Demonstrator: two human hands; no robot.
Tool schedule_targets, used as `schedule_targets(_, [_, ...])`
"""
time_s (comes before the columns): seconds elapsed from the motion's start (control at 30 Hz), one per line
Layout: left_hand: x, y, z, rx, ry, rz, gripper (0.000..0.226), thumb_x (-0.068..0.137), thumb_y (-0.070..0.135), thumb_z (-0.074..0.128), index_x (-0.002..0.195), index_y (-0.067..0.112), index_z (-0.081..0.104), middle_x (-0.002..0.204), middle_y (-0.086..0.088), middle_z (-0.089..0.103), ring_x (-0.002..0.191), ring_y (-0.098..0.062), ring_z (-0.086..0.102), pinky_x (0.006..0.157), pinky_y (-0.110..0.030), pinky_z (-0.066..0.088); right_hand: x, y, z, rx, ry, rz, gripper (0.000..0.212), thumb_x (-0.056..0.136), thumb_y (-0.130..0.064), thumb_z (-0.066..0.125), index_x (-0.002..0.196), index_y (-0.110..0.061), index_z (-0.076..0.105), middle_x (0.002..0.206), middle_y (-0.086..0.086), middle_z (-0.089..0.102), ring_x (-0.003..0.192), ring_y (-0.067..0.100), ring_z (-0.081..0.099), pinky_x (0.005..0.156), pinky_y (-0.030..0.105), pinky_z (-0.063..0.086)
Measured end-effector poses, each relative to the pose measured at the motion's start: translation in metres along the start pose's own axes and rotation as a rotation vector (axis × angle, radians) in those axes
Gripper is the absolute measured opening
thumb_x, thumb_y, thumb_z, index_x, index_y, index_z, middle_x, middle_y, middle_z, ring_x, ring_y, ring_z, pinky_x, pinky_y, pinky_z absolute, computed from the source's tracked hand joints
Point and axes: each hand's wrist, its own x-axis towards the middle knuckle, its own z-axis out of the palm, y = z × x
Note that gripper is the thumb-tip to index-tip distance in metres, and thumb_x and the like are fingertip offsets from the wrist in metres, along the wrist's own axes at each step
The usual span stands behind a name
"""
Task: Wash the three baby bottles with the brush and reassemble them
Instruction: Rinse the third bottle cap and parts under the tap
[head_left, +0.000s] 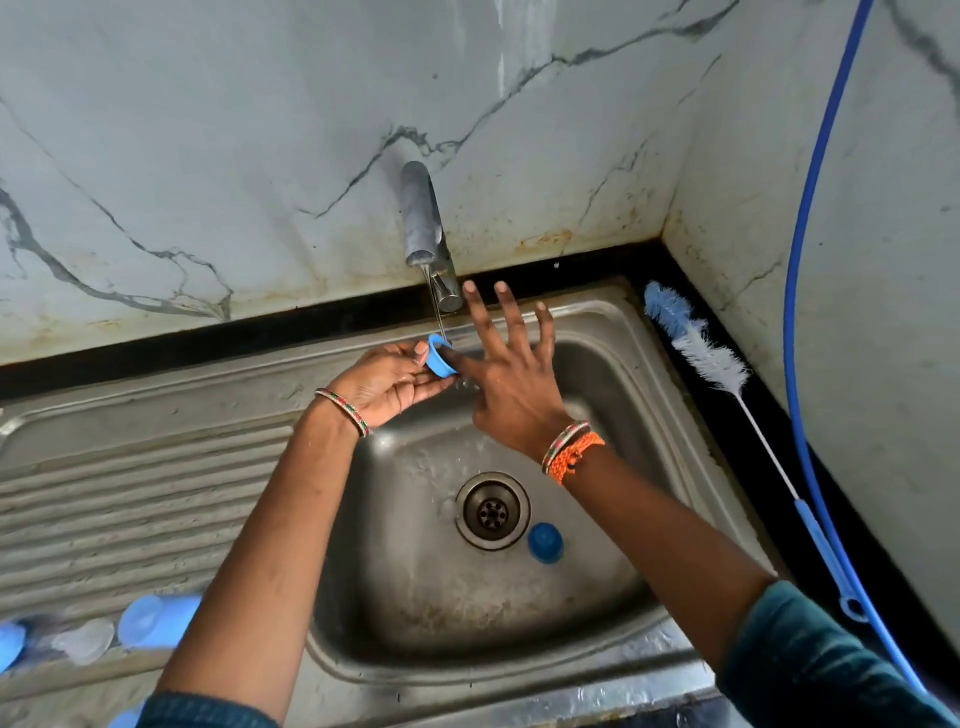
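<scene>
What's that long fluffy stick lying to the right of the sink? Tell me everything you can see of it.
It is a bottle brush, lying untouched on the dark counter strip between the sink and the marble wall. Its head, pointing toward the back corner, is fluffy bristles, blue at the tip and white further down. A thin white stem runs toward the viewer and ends in a light blue plastic-looking handle with a loop at its end. A blue hose curves down beside it. Neither of the hands touches it.

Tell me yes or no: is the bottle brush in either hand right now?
No: the brush lies on the counter right of the sink, while the left hand holds a blue ring under the tap.
</scene>
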Motion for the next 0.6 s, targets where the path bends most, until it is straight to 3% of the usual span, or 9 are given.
schedule_targets(0.23, [0.000,-0.003,0.005,-0.036,0.067,0.000,0.023,0.100,0.005,0.036,0.101,-0.002,0.057,0.080,-0.013,0.073,0.073,-0.021,0.072,0.063,-0.030,0.059,-0.002,-0.009,-0.011,0.152,-0.140,0.150,0.052,0.073,-0.027,0.066,0.122,-0.044,0.061,0.161,0.001,-0.003,0.145,0.032,-0.016,0.110,0.054,-0.013])
schedule_targets(0.33, [0.001,0.001,0.006,-0.027,0.096,-0.012,0.022,0.100,0.009,0.038,0.106,-0.003,0.055,0.079,-0.014,0.072,0.072,-0.021,0.072,0.064,-0.030,0.059,-0.002,0.001,-0.008,0.032,-0.112,0.074,0.067,0.073,-0.023,0.067,0.131,-0.049,0.049,0.161,0.006,-0.009,0.144,0.036,-0.019,0.108,0.056,-0.018])
schedule_targets(0.43, [0.001,0.009,0.011,0.021,0.088,-0.064,0.025,0.101,0.015,0.038,0.101,-0.001,0.057,0.077,-0.014,0.072,0.070,-0.022,0.072,0.066,-0.029,0.059,0.001,0.007,-0.002,-0.038,-0.020,0.023,0.067,0.077,-0.022,0.071,0.134,-0.047,0.047,0.160,0.013,0.004,0.143,0.039,-0.010,0.109,0.057,-0.017])
schedule_targets(0.5, [-0.001,0.012,0.014,0.099,0.094,-0.111,0.029,0.101,0.024,0.039,0.101,0.002,0.058,0.077,-0.014,0.072,0.069,-0.022,0.072,0.063,-0.027,0.059,0.000,0.006,0.002,0.010,0.047,0.042,0.052,0.076,-0.024,0.075,0.122,-0.043,0.060,0.158,0.014,0.017,0.144,0.042,0.003,0.110,0.060,-0.005])
schedule_targets(0.6, [0.000,0.010,0.015,0.341,0.122,-0.139,0.040,0.096,0.042,0.042,0.107,0.007,0.058,0.082,-0.014,0.072,0.070,-0.019,0.072,0.059,-0.026,0.058,-0.002,0.000,0.006,0.104,0.078,0.108,0.029,0.065,-0.018,0.081,0.086,-0.036,0.073,0.154,0.012,0.030,0.143,0.043,0.016,0.108,0.063,0.009])
